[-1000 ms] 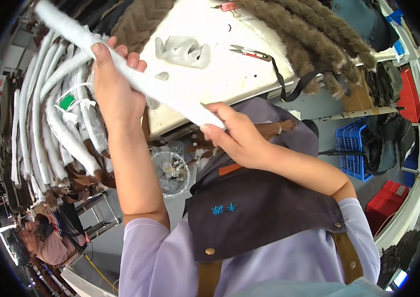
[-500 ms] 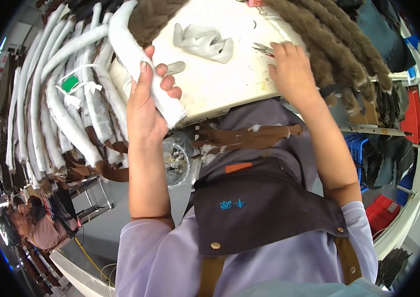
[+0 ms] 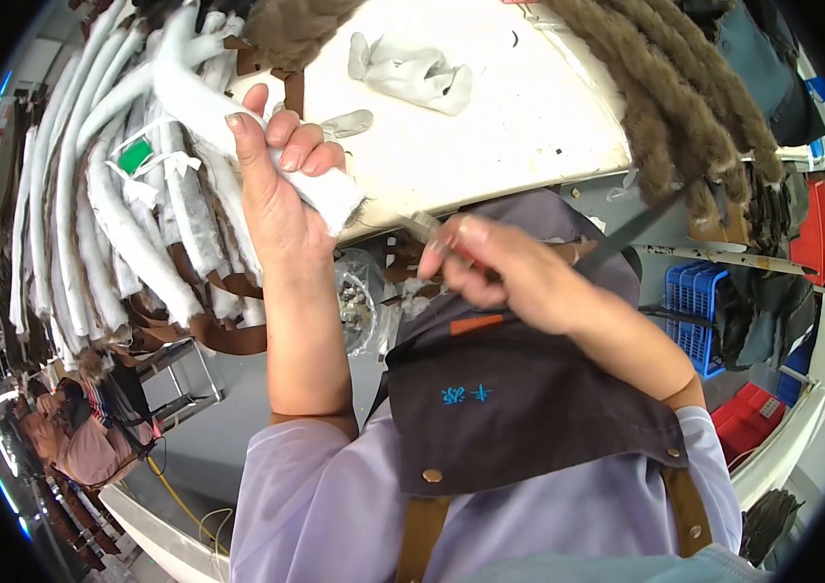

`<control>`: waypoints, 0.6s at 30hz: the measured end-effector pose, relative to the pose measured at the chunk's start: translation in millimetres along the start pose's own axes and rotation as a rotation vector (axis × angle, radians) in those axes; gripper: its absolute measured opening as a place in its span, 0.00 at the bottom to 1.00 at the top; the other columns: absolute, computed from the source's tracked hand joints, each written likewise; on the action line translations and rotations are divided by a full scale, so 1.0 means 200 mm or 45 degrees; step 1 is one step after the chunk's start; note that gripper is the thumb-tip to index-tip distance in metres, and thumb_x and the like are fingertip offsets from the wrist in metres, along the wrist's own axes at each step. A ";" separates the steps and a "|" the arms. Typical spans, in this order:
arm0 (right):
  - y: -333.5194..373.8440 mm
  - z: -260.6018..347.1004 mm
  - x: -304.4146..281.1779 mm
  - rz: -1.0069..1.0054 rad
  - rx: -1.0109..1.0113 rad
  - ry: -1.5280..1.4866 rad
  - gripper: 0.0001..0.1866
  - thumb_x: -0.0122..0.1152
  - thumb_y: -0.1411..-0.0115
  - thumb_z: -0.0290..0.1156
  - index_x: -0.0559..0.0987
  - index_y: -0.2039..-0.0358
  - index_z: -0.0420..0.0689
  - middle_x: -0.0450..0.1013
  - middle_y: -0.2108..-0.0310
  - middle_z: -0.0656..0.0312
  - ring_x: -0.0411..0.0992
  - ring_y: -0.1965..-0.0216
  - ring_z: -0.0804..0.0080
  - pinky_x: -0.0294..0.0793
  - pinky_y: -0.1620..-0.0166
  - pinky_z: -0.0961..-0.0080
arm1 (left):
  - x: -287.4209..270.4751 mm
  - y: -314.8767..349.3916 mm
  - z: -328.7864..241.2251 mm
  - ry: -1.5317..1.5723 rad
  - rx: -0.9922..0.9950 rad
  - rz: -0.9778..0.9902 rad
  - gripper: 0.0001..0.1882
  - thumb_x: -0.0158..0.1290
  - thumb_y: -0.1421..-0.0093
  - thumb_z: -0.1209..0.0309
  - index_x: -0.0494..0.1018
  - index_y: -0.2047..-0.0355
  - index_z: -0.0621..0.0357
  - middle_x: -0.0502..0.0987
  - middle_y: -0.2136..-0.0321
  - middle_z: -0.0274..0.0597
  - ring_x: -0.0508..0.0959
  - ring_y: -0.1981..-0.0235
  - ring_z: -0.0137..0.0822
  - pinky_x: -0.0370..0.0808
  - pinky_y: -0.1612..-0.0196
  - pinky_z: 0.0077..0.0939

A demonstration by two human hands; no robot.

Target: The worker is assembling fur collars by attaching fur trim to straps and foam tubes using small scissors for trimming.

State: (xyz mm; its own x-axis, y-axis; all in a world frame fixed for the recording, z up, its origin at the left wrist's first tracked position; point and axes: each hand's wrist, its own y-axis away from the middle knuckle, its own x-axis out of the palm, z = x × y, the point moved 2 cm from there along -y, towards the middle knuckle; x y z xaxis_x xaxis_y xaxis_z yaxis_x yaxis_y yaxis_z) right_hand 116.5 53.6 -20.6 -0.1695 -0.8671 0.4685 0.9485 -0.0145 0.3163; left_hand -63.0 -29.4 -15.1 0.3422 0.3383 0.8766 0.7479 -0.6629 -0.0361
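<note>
My left hand [image 3: 286, 185] is closed around a white padded roll [image 3: 201, 102], near the roll's cut-looking lower end. The rest of it slopes up and left past my thumb. My right hand [image 3: 519, 277] is closed on small scissors [image 3: 420, 225], blurred by motion, whose blades point toward the roll's lower end but stay apart from it. Their handles are mostly hidden in my fingers. On the white table [image 3: 510, 136] lie a crumpled pale grey cloth piece [image 3: 412, 76] and a smaller grey piece [image 3: 347, 123] just beyond my left fingers.
Several white padded strips [image 3: 131, 262] hang at the left, one with a green tag [image 3: 136, 157]. Long brown fur strips [image 3: 665, 92] drape over the table's right side. A clear plastic bag [image 3: 358, 301] hangs below the table edge. At right stand a blue basket [image 3: 692, 316] and a red box [image 3: 748, 418].
My right hand has picked the scissors up off the table and brought them left and nearer to me. My left hand has tilted the white roll further left.
</note>
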 end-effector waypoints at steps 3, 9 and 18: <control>-0.01 -0.10 0.06 0.057 0.072 -0.213 0.21 0.35 0.35 0.46 0.68 0.67 0.40 0.55 0.81 0.70 0.48 0.82 0.84 0.49 0.79 0.86 | 0.00 0.03 0.05 0.019 -0.016 -0.079 0.20 0.51 0.43 0.56 0.64 0.56 0.52 0.61 0.79 0.27 0.60 0.82 0.19 0.61 0.79 0.13; 0.02 -0.08 0.10 0.215 -0.010 -0.268 0.20 0.38 0.36 0.47 0.64 0.71 0.42 0.54 0.81 0.71 0.48 0.82 0.84 0.48 0.79 0.87 | 0.02 0.11 0.05 0.013 0.031 0.044 0.16 0.51 0.42 0.60 0.67 0.58 0.54 0.62 0.79 0.27 0.62 0.81 0.19 0.60 0.78 0.14; 0.00 -0.09 0.06 0.037 0.076 -0.458 0.17 0.42 0.36 0.44 0.65 0.75 0.44 0.52 0.84 0.73 0.48 0.83 0.86 0.47 0.81 0.88 | 0.13 0.12 0.12 -0.142 0.032 0.051 0.14 0.51 0.42 0.59 0.66 0.63 0.54 0.60 0.81 0.27 0.59 0.84 0.18 0.58 0.80 0.13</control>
State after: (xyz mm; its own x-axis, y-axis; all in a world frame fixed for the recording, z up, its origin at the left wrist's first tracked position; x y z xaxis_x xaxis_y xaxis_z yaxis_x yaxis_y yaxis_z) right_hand 119.3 34.3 -29.8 -0.2359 -0.6356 0.7351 0.9389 0.0460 0.3411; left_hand -21.7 -20.8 -5.8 0.4326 0.3851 0.8152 0.7458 -0.6609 -0.0835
